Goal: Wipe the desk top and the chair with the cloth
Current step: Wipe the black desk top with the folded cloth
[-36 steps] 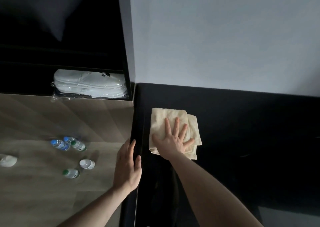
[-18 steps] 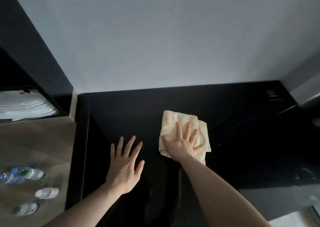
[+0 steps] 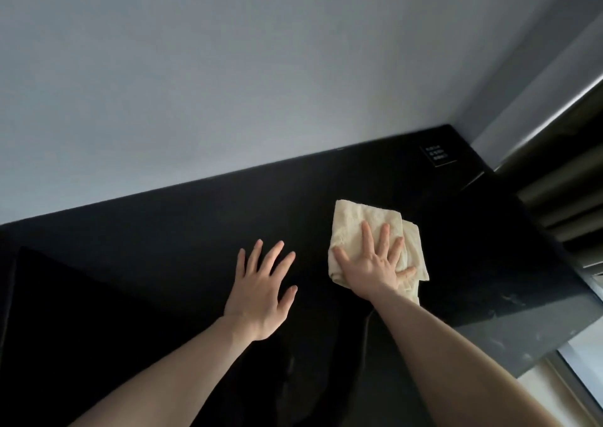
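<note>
Where the cloth lies: on the black bench (image 3: 182, 230) top, right of centre, near the back wall.
Cloth (image 3: 354, 227): pale yellow towelling, folded into a rough rectangle, a looser layer sticking out at its right edge.
Right hand (image 3: 373, 265): flat on the cloth, fingers straight and spread, pressing it down.
Left hand (image 3: 261, 291): fingers straight and spread wide, over bare bench beside the cloth, holding nothing; contact unclear.
Surroundings: small black label (image 3: 438, 156) with white print at the far right corner; dark curtain folds (image 3: 561, 194) at the right.
Change: cloth and both hands have shifted right along the bench; shelf and bottles gone from view.
</note>
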A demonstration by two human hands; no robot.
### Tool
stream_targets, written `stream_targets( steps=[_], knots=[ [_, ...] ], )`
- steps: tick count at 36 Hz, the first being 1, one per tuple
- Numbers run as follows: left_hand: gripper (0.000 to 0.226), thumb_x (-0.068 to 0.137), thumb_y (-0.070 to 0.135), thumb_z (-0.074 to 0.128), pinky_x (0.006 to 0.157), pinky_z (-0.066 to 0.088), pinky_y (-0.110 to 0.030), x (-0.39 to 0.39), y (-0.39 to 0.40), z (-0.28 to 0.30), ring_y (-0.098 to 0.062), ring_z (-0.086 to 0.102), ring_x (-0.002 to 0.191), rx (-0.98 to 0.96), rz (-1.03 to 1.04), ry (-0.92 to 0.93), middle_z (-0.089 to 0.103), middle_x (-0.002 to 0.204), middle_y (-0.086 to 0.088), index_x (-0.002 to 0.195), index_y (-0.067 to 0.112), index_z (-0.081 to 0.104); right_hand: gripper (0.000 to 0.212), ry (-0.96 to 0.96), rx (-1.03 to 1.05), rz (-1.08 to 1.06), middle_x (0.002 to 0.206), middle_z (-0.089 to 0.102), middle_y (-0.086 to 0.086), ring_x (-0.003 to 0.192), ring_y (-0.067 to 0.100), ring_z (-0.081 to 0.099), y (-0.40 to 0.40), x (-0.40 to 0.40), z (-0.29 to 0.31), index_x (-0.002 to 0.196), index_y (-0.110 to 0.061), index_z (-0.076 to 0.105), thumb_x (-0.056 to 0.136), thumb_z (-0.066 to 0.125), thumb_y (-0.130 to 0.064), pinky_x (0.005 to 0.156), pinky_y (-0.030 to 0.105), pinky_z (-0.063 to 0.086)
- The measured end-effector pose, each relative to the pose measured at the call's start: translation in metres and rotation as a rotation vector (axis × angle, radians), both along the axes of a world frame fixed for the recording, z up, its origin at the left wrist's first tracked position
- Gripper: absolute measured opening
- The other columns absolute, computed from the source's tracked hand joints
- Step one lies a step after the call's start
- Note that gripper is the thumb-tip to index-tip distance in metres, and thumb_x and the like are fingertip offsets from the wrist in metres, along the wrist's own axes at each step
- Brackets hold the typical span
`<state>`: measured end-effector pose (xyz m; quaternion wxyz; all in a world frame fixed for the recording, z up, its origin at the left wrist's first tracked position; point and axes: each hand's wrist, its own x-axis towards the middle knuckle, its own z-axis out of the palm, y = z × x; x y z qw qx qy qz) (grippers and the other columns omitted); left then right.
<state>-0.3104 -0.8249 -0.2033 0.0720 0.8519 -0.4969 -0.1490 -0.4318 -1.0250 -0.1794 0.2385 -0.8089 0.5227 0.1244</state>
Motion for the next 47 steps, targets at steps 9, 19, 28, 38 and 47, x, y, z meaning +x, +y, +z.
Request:
stream_targets(
  steps=[9, 19, 28, 38, 47],
  knots=[
    [0.067, 0.103, 0.059, 0.025, 0.126, -0.004, -0.055, -0.004, -0.117, -0.001, -0.033, -0.011, 0.156, 0.015, -0.044, -0.004, -0.002, 0.171, 0.004, 0.162, 0.034, 0.008, 0.092, -0.019, -0.092, -0.062, 0.17, -0.026, -0.007, 0.154, 0.027, -0.03, -0.097, -0.046, -0.004, 0.16, -0.049, -0.009, 0.085, 0.029, -0.087, 0.116, 0.071, -0.017],
    [0.07, 0.098, 0.071, 0.016, 0.125, -0.007, -0.057, -0.001, -0.175, -0.016, -0.031, -0.012, 0.157, -0.03, 0.021, -0.068, 0.003, 0.171, 0.01, 0.161, 0.041, 0.011, 0.09, -0.011, -0.178, -0.164, 0.172, -0.018, -0.007, 0.156, 0.027, -0.024, -0.204, -0.07, -0.014, 0.161, -0.049, -0.003, 0.085, 0.027, -0.088, 0.117, 0.072, -0.013],
    [0.07, 0.097, 0.073, 0.017, 0.126, -0.002, -0.056, -0.002, -0.177, -0.02, -0.025, -0.013, 0.157, -0.034, 0.032, -0.078, 0.003, 0.17, 0.016, 0.16, 0.044, 0.012, 0.091, -0.008, -0.215, -0.237, 0.173, -0.011, -0.005, 0.157, 0.03, -0.02, -0.285, -0.068, -0.017, 0.161, -0.048, 0.001, 0.083, 0.026, -0.088, 0.115, 0.075, -0.011],
    [0.072, 0.096, 0.075, 0.013, 0.126, 0.0, -0.055, -0.002, -0.179, -0.021, -0.025, -0.012, 0.157, -0.026, 0.03, -0.084, 0.002, 0.17, 0.015, 0.16, 0.042, 0.015, 0.092, 0.003, -0.209, -0.313, 0.173, -0.009, -0.001, 0.157, 0.035, -0.02, -0.339, -0.059, -0.014, 0.163, -0.044, 0.001, 0.084, 0.023, -0.085, 0.113, 0.08, -0.008],
    [0.072, 0.095, 0.074, 0.016, 0.126, 0.001, -0.057, -0.003, -0.179, -0.014, -0.026, -0.009, 0.157, 0.004, 0.035, -0.065, 0.004, 0.17, 0.015, 0.16, 0.043, 0.014, 0.09, 0.02, -0.21, -0.181, 0.173, -0.015, 0.0, 0.156, 0.036, -0.024, -0.293, -0.067, -0.021, 0.163, -0.043, -0.003, 0.087, 0.023, -0.085, 0.116, 0.077, -0.009]
  ],
)
